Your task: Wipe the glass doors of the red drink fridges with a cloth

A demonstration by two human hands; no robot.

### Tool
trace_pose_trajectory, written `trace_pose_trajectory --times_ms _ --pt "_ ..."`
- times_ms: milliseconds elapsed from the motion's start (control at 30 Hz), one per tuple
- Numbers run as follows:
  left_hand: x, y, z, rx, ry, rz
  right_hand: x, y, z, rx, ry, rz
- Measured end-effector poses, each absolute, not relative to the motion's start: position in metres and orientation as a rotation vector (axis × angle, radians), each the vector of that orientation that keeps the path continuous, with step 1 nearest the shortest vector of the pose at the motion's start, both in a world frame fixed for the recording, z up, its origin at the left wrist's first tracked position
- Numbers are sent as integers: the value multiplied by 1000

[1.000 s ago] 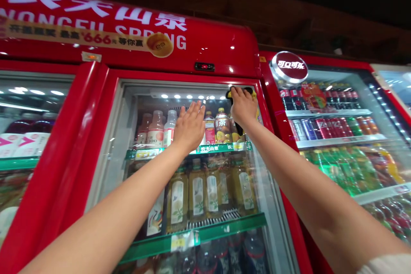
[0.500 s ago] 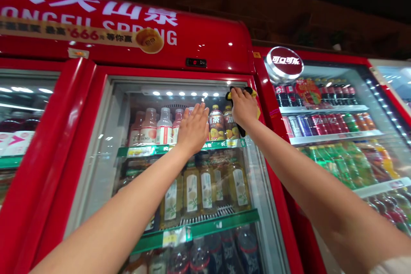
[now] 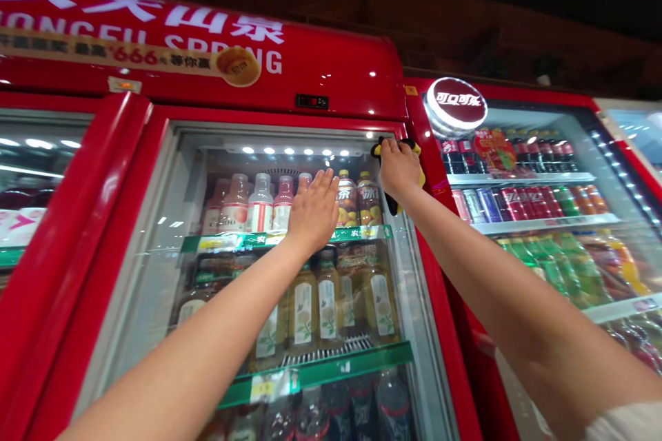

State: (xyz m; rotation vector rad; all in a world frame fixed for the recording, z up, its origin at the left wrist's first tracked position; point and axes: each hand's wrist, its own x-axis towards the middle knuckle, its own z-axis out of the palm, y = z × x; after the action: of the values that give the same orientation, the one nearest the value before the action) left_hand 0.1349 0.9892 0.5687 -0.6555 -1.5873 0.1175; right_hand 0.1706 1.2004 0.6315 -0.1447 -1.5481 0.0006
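My left hand [image 3: 314,212] lies flat, fingers stretched out, against the glass door [image 3: 149,255] of a red drinks fridge. Near the door's upper right corner, my right hand [image 3: 400,169] presses a black and yellow cloth [image 3: 422,176] to the glass and the red frame edge. Much of the cloth is hidden under that hand. Behind the glass, pink-labelled bottles [image 3: 260,205] and dark tea bottles [image 3: 369,201] stand on the top shelf. Pale yellow bottles [image 3: 304,306] fill the shelf below, partly covered by my left forearm.
A red header [image 3: 336,62] with white lettering and a small display [image 3: 312,101] tops the fridge. To the right stands another red fridge with a round sign [image 3: 456,102], cola bottles and cans [image 3: 522,201]. Another glass door [image 3: 38,172] is at the left.
My right hand and the cloth have shifted slightly right relative to the door, onto its frame edge. My left hand stays flat on the glass. The view has moved a little.
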Motion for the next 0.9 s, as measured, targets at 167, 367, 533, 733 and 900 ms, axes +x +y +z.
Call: trace_pose_trajectory --times_ms 167,367,533,733,900 --pt "134 987 565 -659 -1582 125 172 1205 636 -133 -1536 29" --pt "131 989 564 -669 -1563 70 178 1223 645 -101 -1589 43" --pt "133 995 549 -676 -1579 31 174 1222 575 -99 -1606 -21" --pt "137 997 527 -693 -1579 4 173 1216 480 -16 -1667 -182" --pt "140 1000 521 -712 -1601 28 175 1220 520 1 -1661 -166"
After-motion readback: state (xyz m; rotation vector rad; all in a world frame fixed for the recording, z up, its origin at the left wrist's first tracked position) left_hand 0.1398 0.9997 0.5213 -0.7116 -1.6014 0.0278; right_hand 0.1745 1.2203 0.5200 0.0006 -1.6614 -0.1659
